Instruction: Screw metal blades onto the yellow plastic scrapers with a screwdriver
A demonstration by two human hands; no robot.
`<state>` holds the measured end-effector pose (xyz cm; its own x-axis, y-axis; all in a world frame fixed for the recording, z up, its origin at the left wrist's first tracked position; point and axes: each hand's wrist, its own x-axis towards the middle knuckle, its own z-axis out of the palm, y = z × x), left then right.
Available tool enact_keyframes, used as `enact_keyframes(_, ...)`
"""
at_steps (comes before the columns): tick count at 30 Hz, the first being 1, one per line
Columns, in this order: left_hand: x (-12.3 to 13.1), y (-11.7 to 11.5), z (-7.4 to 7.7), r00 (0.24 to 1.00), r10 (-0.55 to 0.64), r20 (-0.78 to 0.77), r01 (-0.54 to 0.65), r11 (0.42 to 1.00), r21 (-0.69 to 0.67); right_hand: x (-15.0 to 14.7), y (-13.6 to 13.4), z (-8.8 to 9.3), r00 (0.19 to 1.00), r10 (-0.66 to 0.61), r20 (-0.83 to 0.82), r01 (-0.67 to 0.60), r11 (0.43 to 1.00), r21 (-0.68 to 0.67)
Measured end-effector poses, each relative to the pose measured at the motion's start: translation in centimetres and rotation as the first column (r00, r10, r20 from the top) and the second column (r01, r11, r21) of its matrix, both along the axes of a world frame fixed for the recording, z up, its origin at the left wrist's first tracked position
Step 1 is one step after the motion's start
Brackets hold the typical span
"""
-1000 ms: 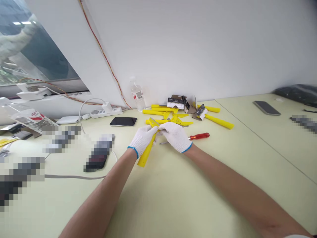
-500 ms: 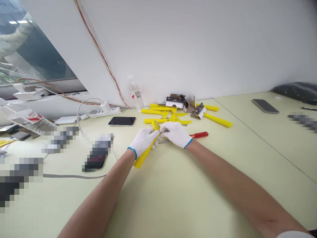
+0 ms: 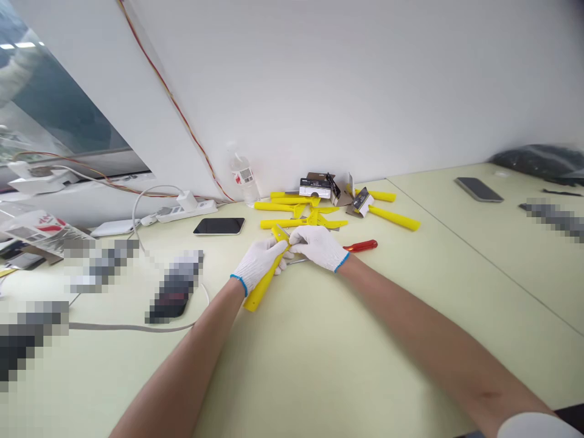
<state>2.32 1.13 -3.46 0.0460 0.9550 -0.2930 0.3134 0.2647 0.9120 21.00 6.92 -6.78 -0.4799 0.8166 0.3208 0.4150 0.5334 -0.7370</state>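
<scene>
My left hand, in a white knit glove with a blue cuff, is closed round the handle of a yellow scraper. The scraper slants up and away, its head with a small metal plate at the far end. My right hand, gloved the same way, pinches at the right edge of that head; any small part between its fingertips is hidden. Under the right hand lies a screwdriver with a red handle, its shaft partly covered. Several more yellow scrapers lie just beyond the hands.
Small opened cardboard boxes stand among the scrapers by the wall. A plastic bottle and a power strip are at the back. A black phone lies left, another phone far right. Cables cross the table's left side.
The view has shifted slightly, so the whole scene sits a little further left. Both hands stay at the scraper; its head has turned slightly and shows less of the metal plate.
</scene>
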Motion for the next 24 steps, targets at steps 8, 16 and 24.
enact_keyframes(8,-0.5,0.5,-0.9,0.975,0.142,0.17,-0.164,0.979,0.122,-0.7,-0.8,1.4,0.957,-0.284,-0.052,0.27,0.945,-0.183)
enact_keyframes(16,-0.2,-0.1,0.2,0.985,0.124,-0.122,-0.075,0.935,0.346,-1.1,-1.4,3.1,0.985,-0.151,-0.084,0.116,0.937,-0.331)
enact_keyframes(24,-0.2,-0.4,0.7,0.969,0.116,-0.217,-0.028,0.928,0.373,-0.6,-1.5,4.2,0.989,-0.118,-0.093,0.07,0.91,-0.409)
